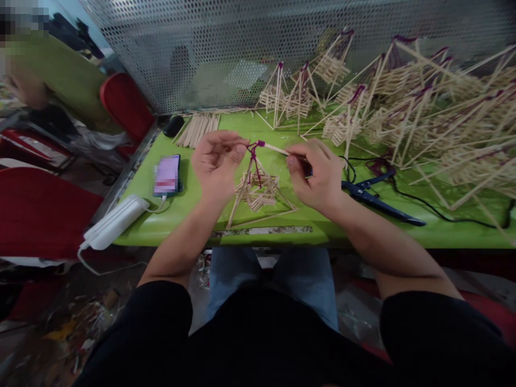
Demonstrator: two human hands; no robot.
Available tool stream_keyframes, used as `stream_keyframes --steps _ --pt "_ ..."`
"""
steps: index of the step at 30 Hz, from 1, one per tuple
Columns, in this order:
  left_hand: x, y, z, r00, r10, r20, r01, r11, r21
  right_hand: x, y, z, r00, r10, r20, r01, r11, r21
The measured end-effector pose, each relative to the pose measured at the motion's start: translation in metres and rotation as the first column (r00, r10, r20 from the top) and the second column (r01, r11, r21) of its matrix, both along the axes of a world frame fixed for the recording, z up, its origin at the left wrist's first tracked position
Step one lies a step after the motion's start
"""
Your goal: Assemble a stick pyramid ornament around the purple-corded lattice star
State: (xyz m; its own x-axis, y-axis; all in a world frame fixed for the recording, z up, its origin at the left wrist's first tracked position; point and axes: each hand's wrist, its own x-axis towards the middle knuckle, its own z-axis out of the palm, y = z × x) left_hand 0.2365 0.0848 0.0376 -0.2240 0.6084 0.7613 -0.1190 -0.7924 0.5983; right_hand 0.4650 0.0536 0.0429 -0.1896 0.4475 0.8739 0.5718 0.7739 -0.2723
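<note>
My left hand [216,164] pinches a purple cord [253,152] between thumb and fingertips. In my right hand [316,173] is a thin wooden stick [276,148], pointing left, with purple cord wound round its tip. Part of a dark object also shows within that hand; its kind is hidden. Below the cord stands a small stick frame [262,200], its slanted sticks meeting at a purple-tied top, with stacked sticks inside. Purple strands hang down into it. Dark-handled pliers or shears [377,201] lie right of my right hand.
Many similar stick frames [407,115] crowd the right and back of the green table [193,212]. Loose sticks [198,130], a dark mouse-like object [173,126], a phone [166,174] and a white power bank [116,221] are on the left. Behind is a perforated metal panel [226,54]; a person [60,80] sits left.
</note>
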Motion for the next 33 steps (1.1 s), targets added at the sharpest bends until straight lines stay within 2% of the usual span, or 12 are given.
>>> stream_keyframes --steps 9,12,15,18,23,25,27,29,33 --pt "-0.011 0.005 0.001 0.997 0.046 0.067 -0.045 0.999 -0.012 0.002 0.000 0.001 0.999 -0.040 0.016 0.041 0.999 -0.010" --pt "-0.016 0.013 0.000 0.990 0.101 0.100 -0.104 0.994 0.030 0.002 0.000 0.001 0.999 -0.039 0.010 0.039 0.999 0.000" --pt "-0.024 0.022 0.000 0.975 0.174 0.140 -0.178 0.984 0.017 0.003 0.001 0.001 0.999 -0.042 0.003 0.042 0.999 0.004" --pt "-0.044 0.031 0.000 0.958 0.217 0.186 -0.218 0.976 -0.014 0.005 0.002 -0.001 0.999 -0.052 0.013 0.052 0.999 -0.015" --pt "-0.096 0.059 -0.006 0.948 0.213 0.237 -0.207 0.977 -0.053 0.006 0.002 -0.001 0.999 -0.032 -0.006 0.032 0.998 -0.054" --pt "-0.106 0.068 -0.007 0.951 0.197 0.239 -0.188 0.980 -0.059 0.006 0.003 -0.001 1.000 -0.025 -0.009 0.024 0.998 -0.053" --pt "-0.102 0.070 -0.006 0.968 0.152 0.201 -0.146 0.988 -0.045 0.006 0.003 0.000 1.000 -0.023 -0.008 0.022 0.999 -0.038" --pt "-0.086 0.065 -0.004 0.991 0.078 0.110 -0.071 0.996 -0.060 0.006 0.003 0.001 1.000 -0.021 -0.009 0.021 1.000 -0.020" --pt "-0.049 0.041 0.000 0.993 -0.092 -0.070 0.076 0.975 -0.209 0.006 0.003 0.002 1.000 0.001 -0.017 0.000 1.000 0.001"
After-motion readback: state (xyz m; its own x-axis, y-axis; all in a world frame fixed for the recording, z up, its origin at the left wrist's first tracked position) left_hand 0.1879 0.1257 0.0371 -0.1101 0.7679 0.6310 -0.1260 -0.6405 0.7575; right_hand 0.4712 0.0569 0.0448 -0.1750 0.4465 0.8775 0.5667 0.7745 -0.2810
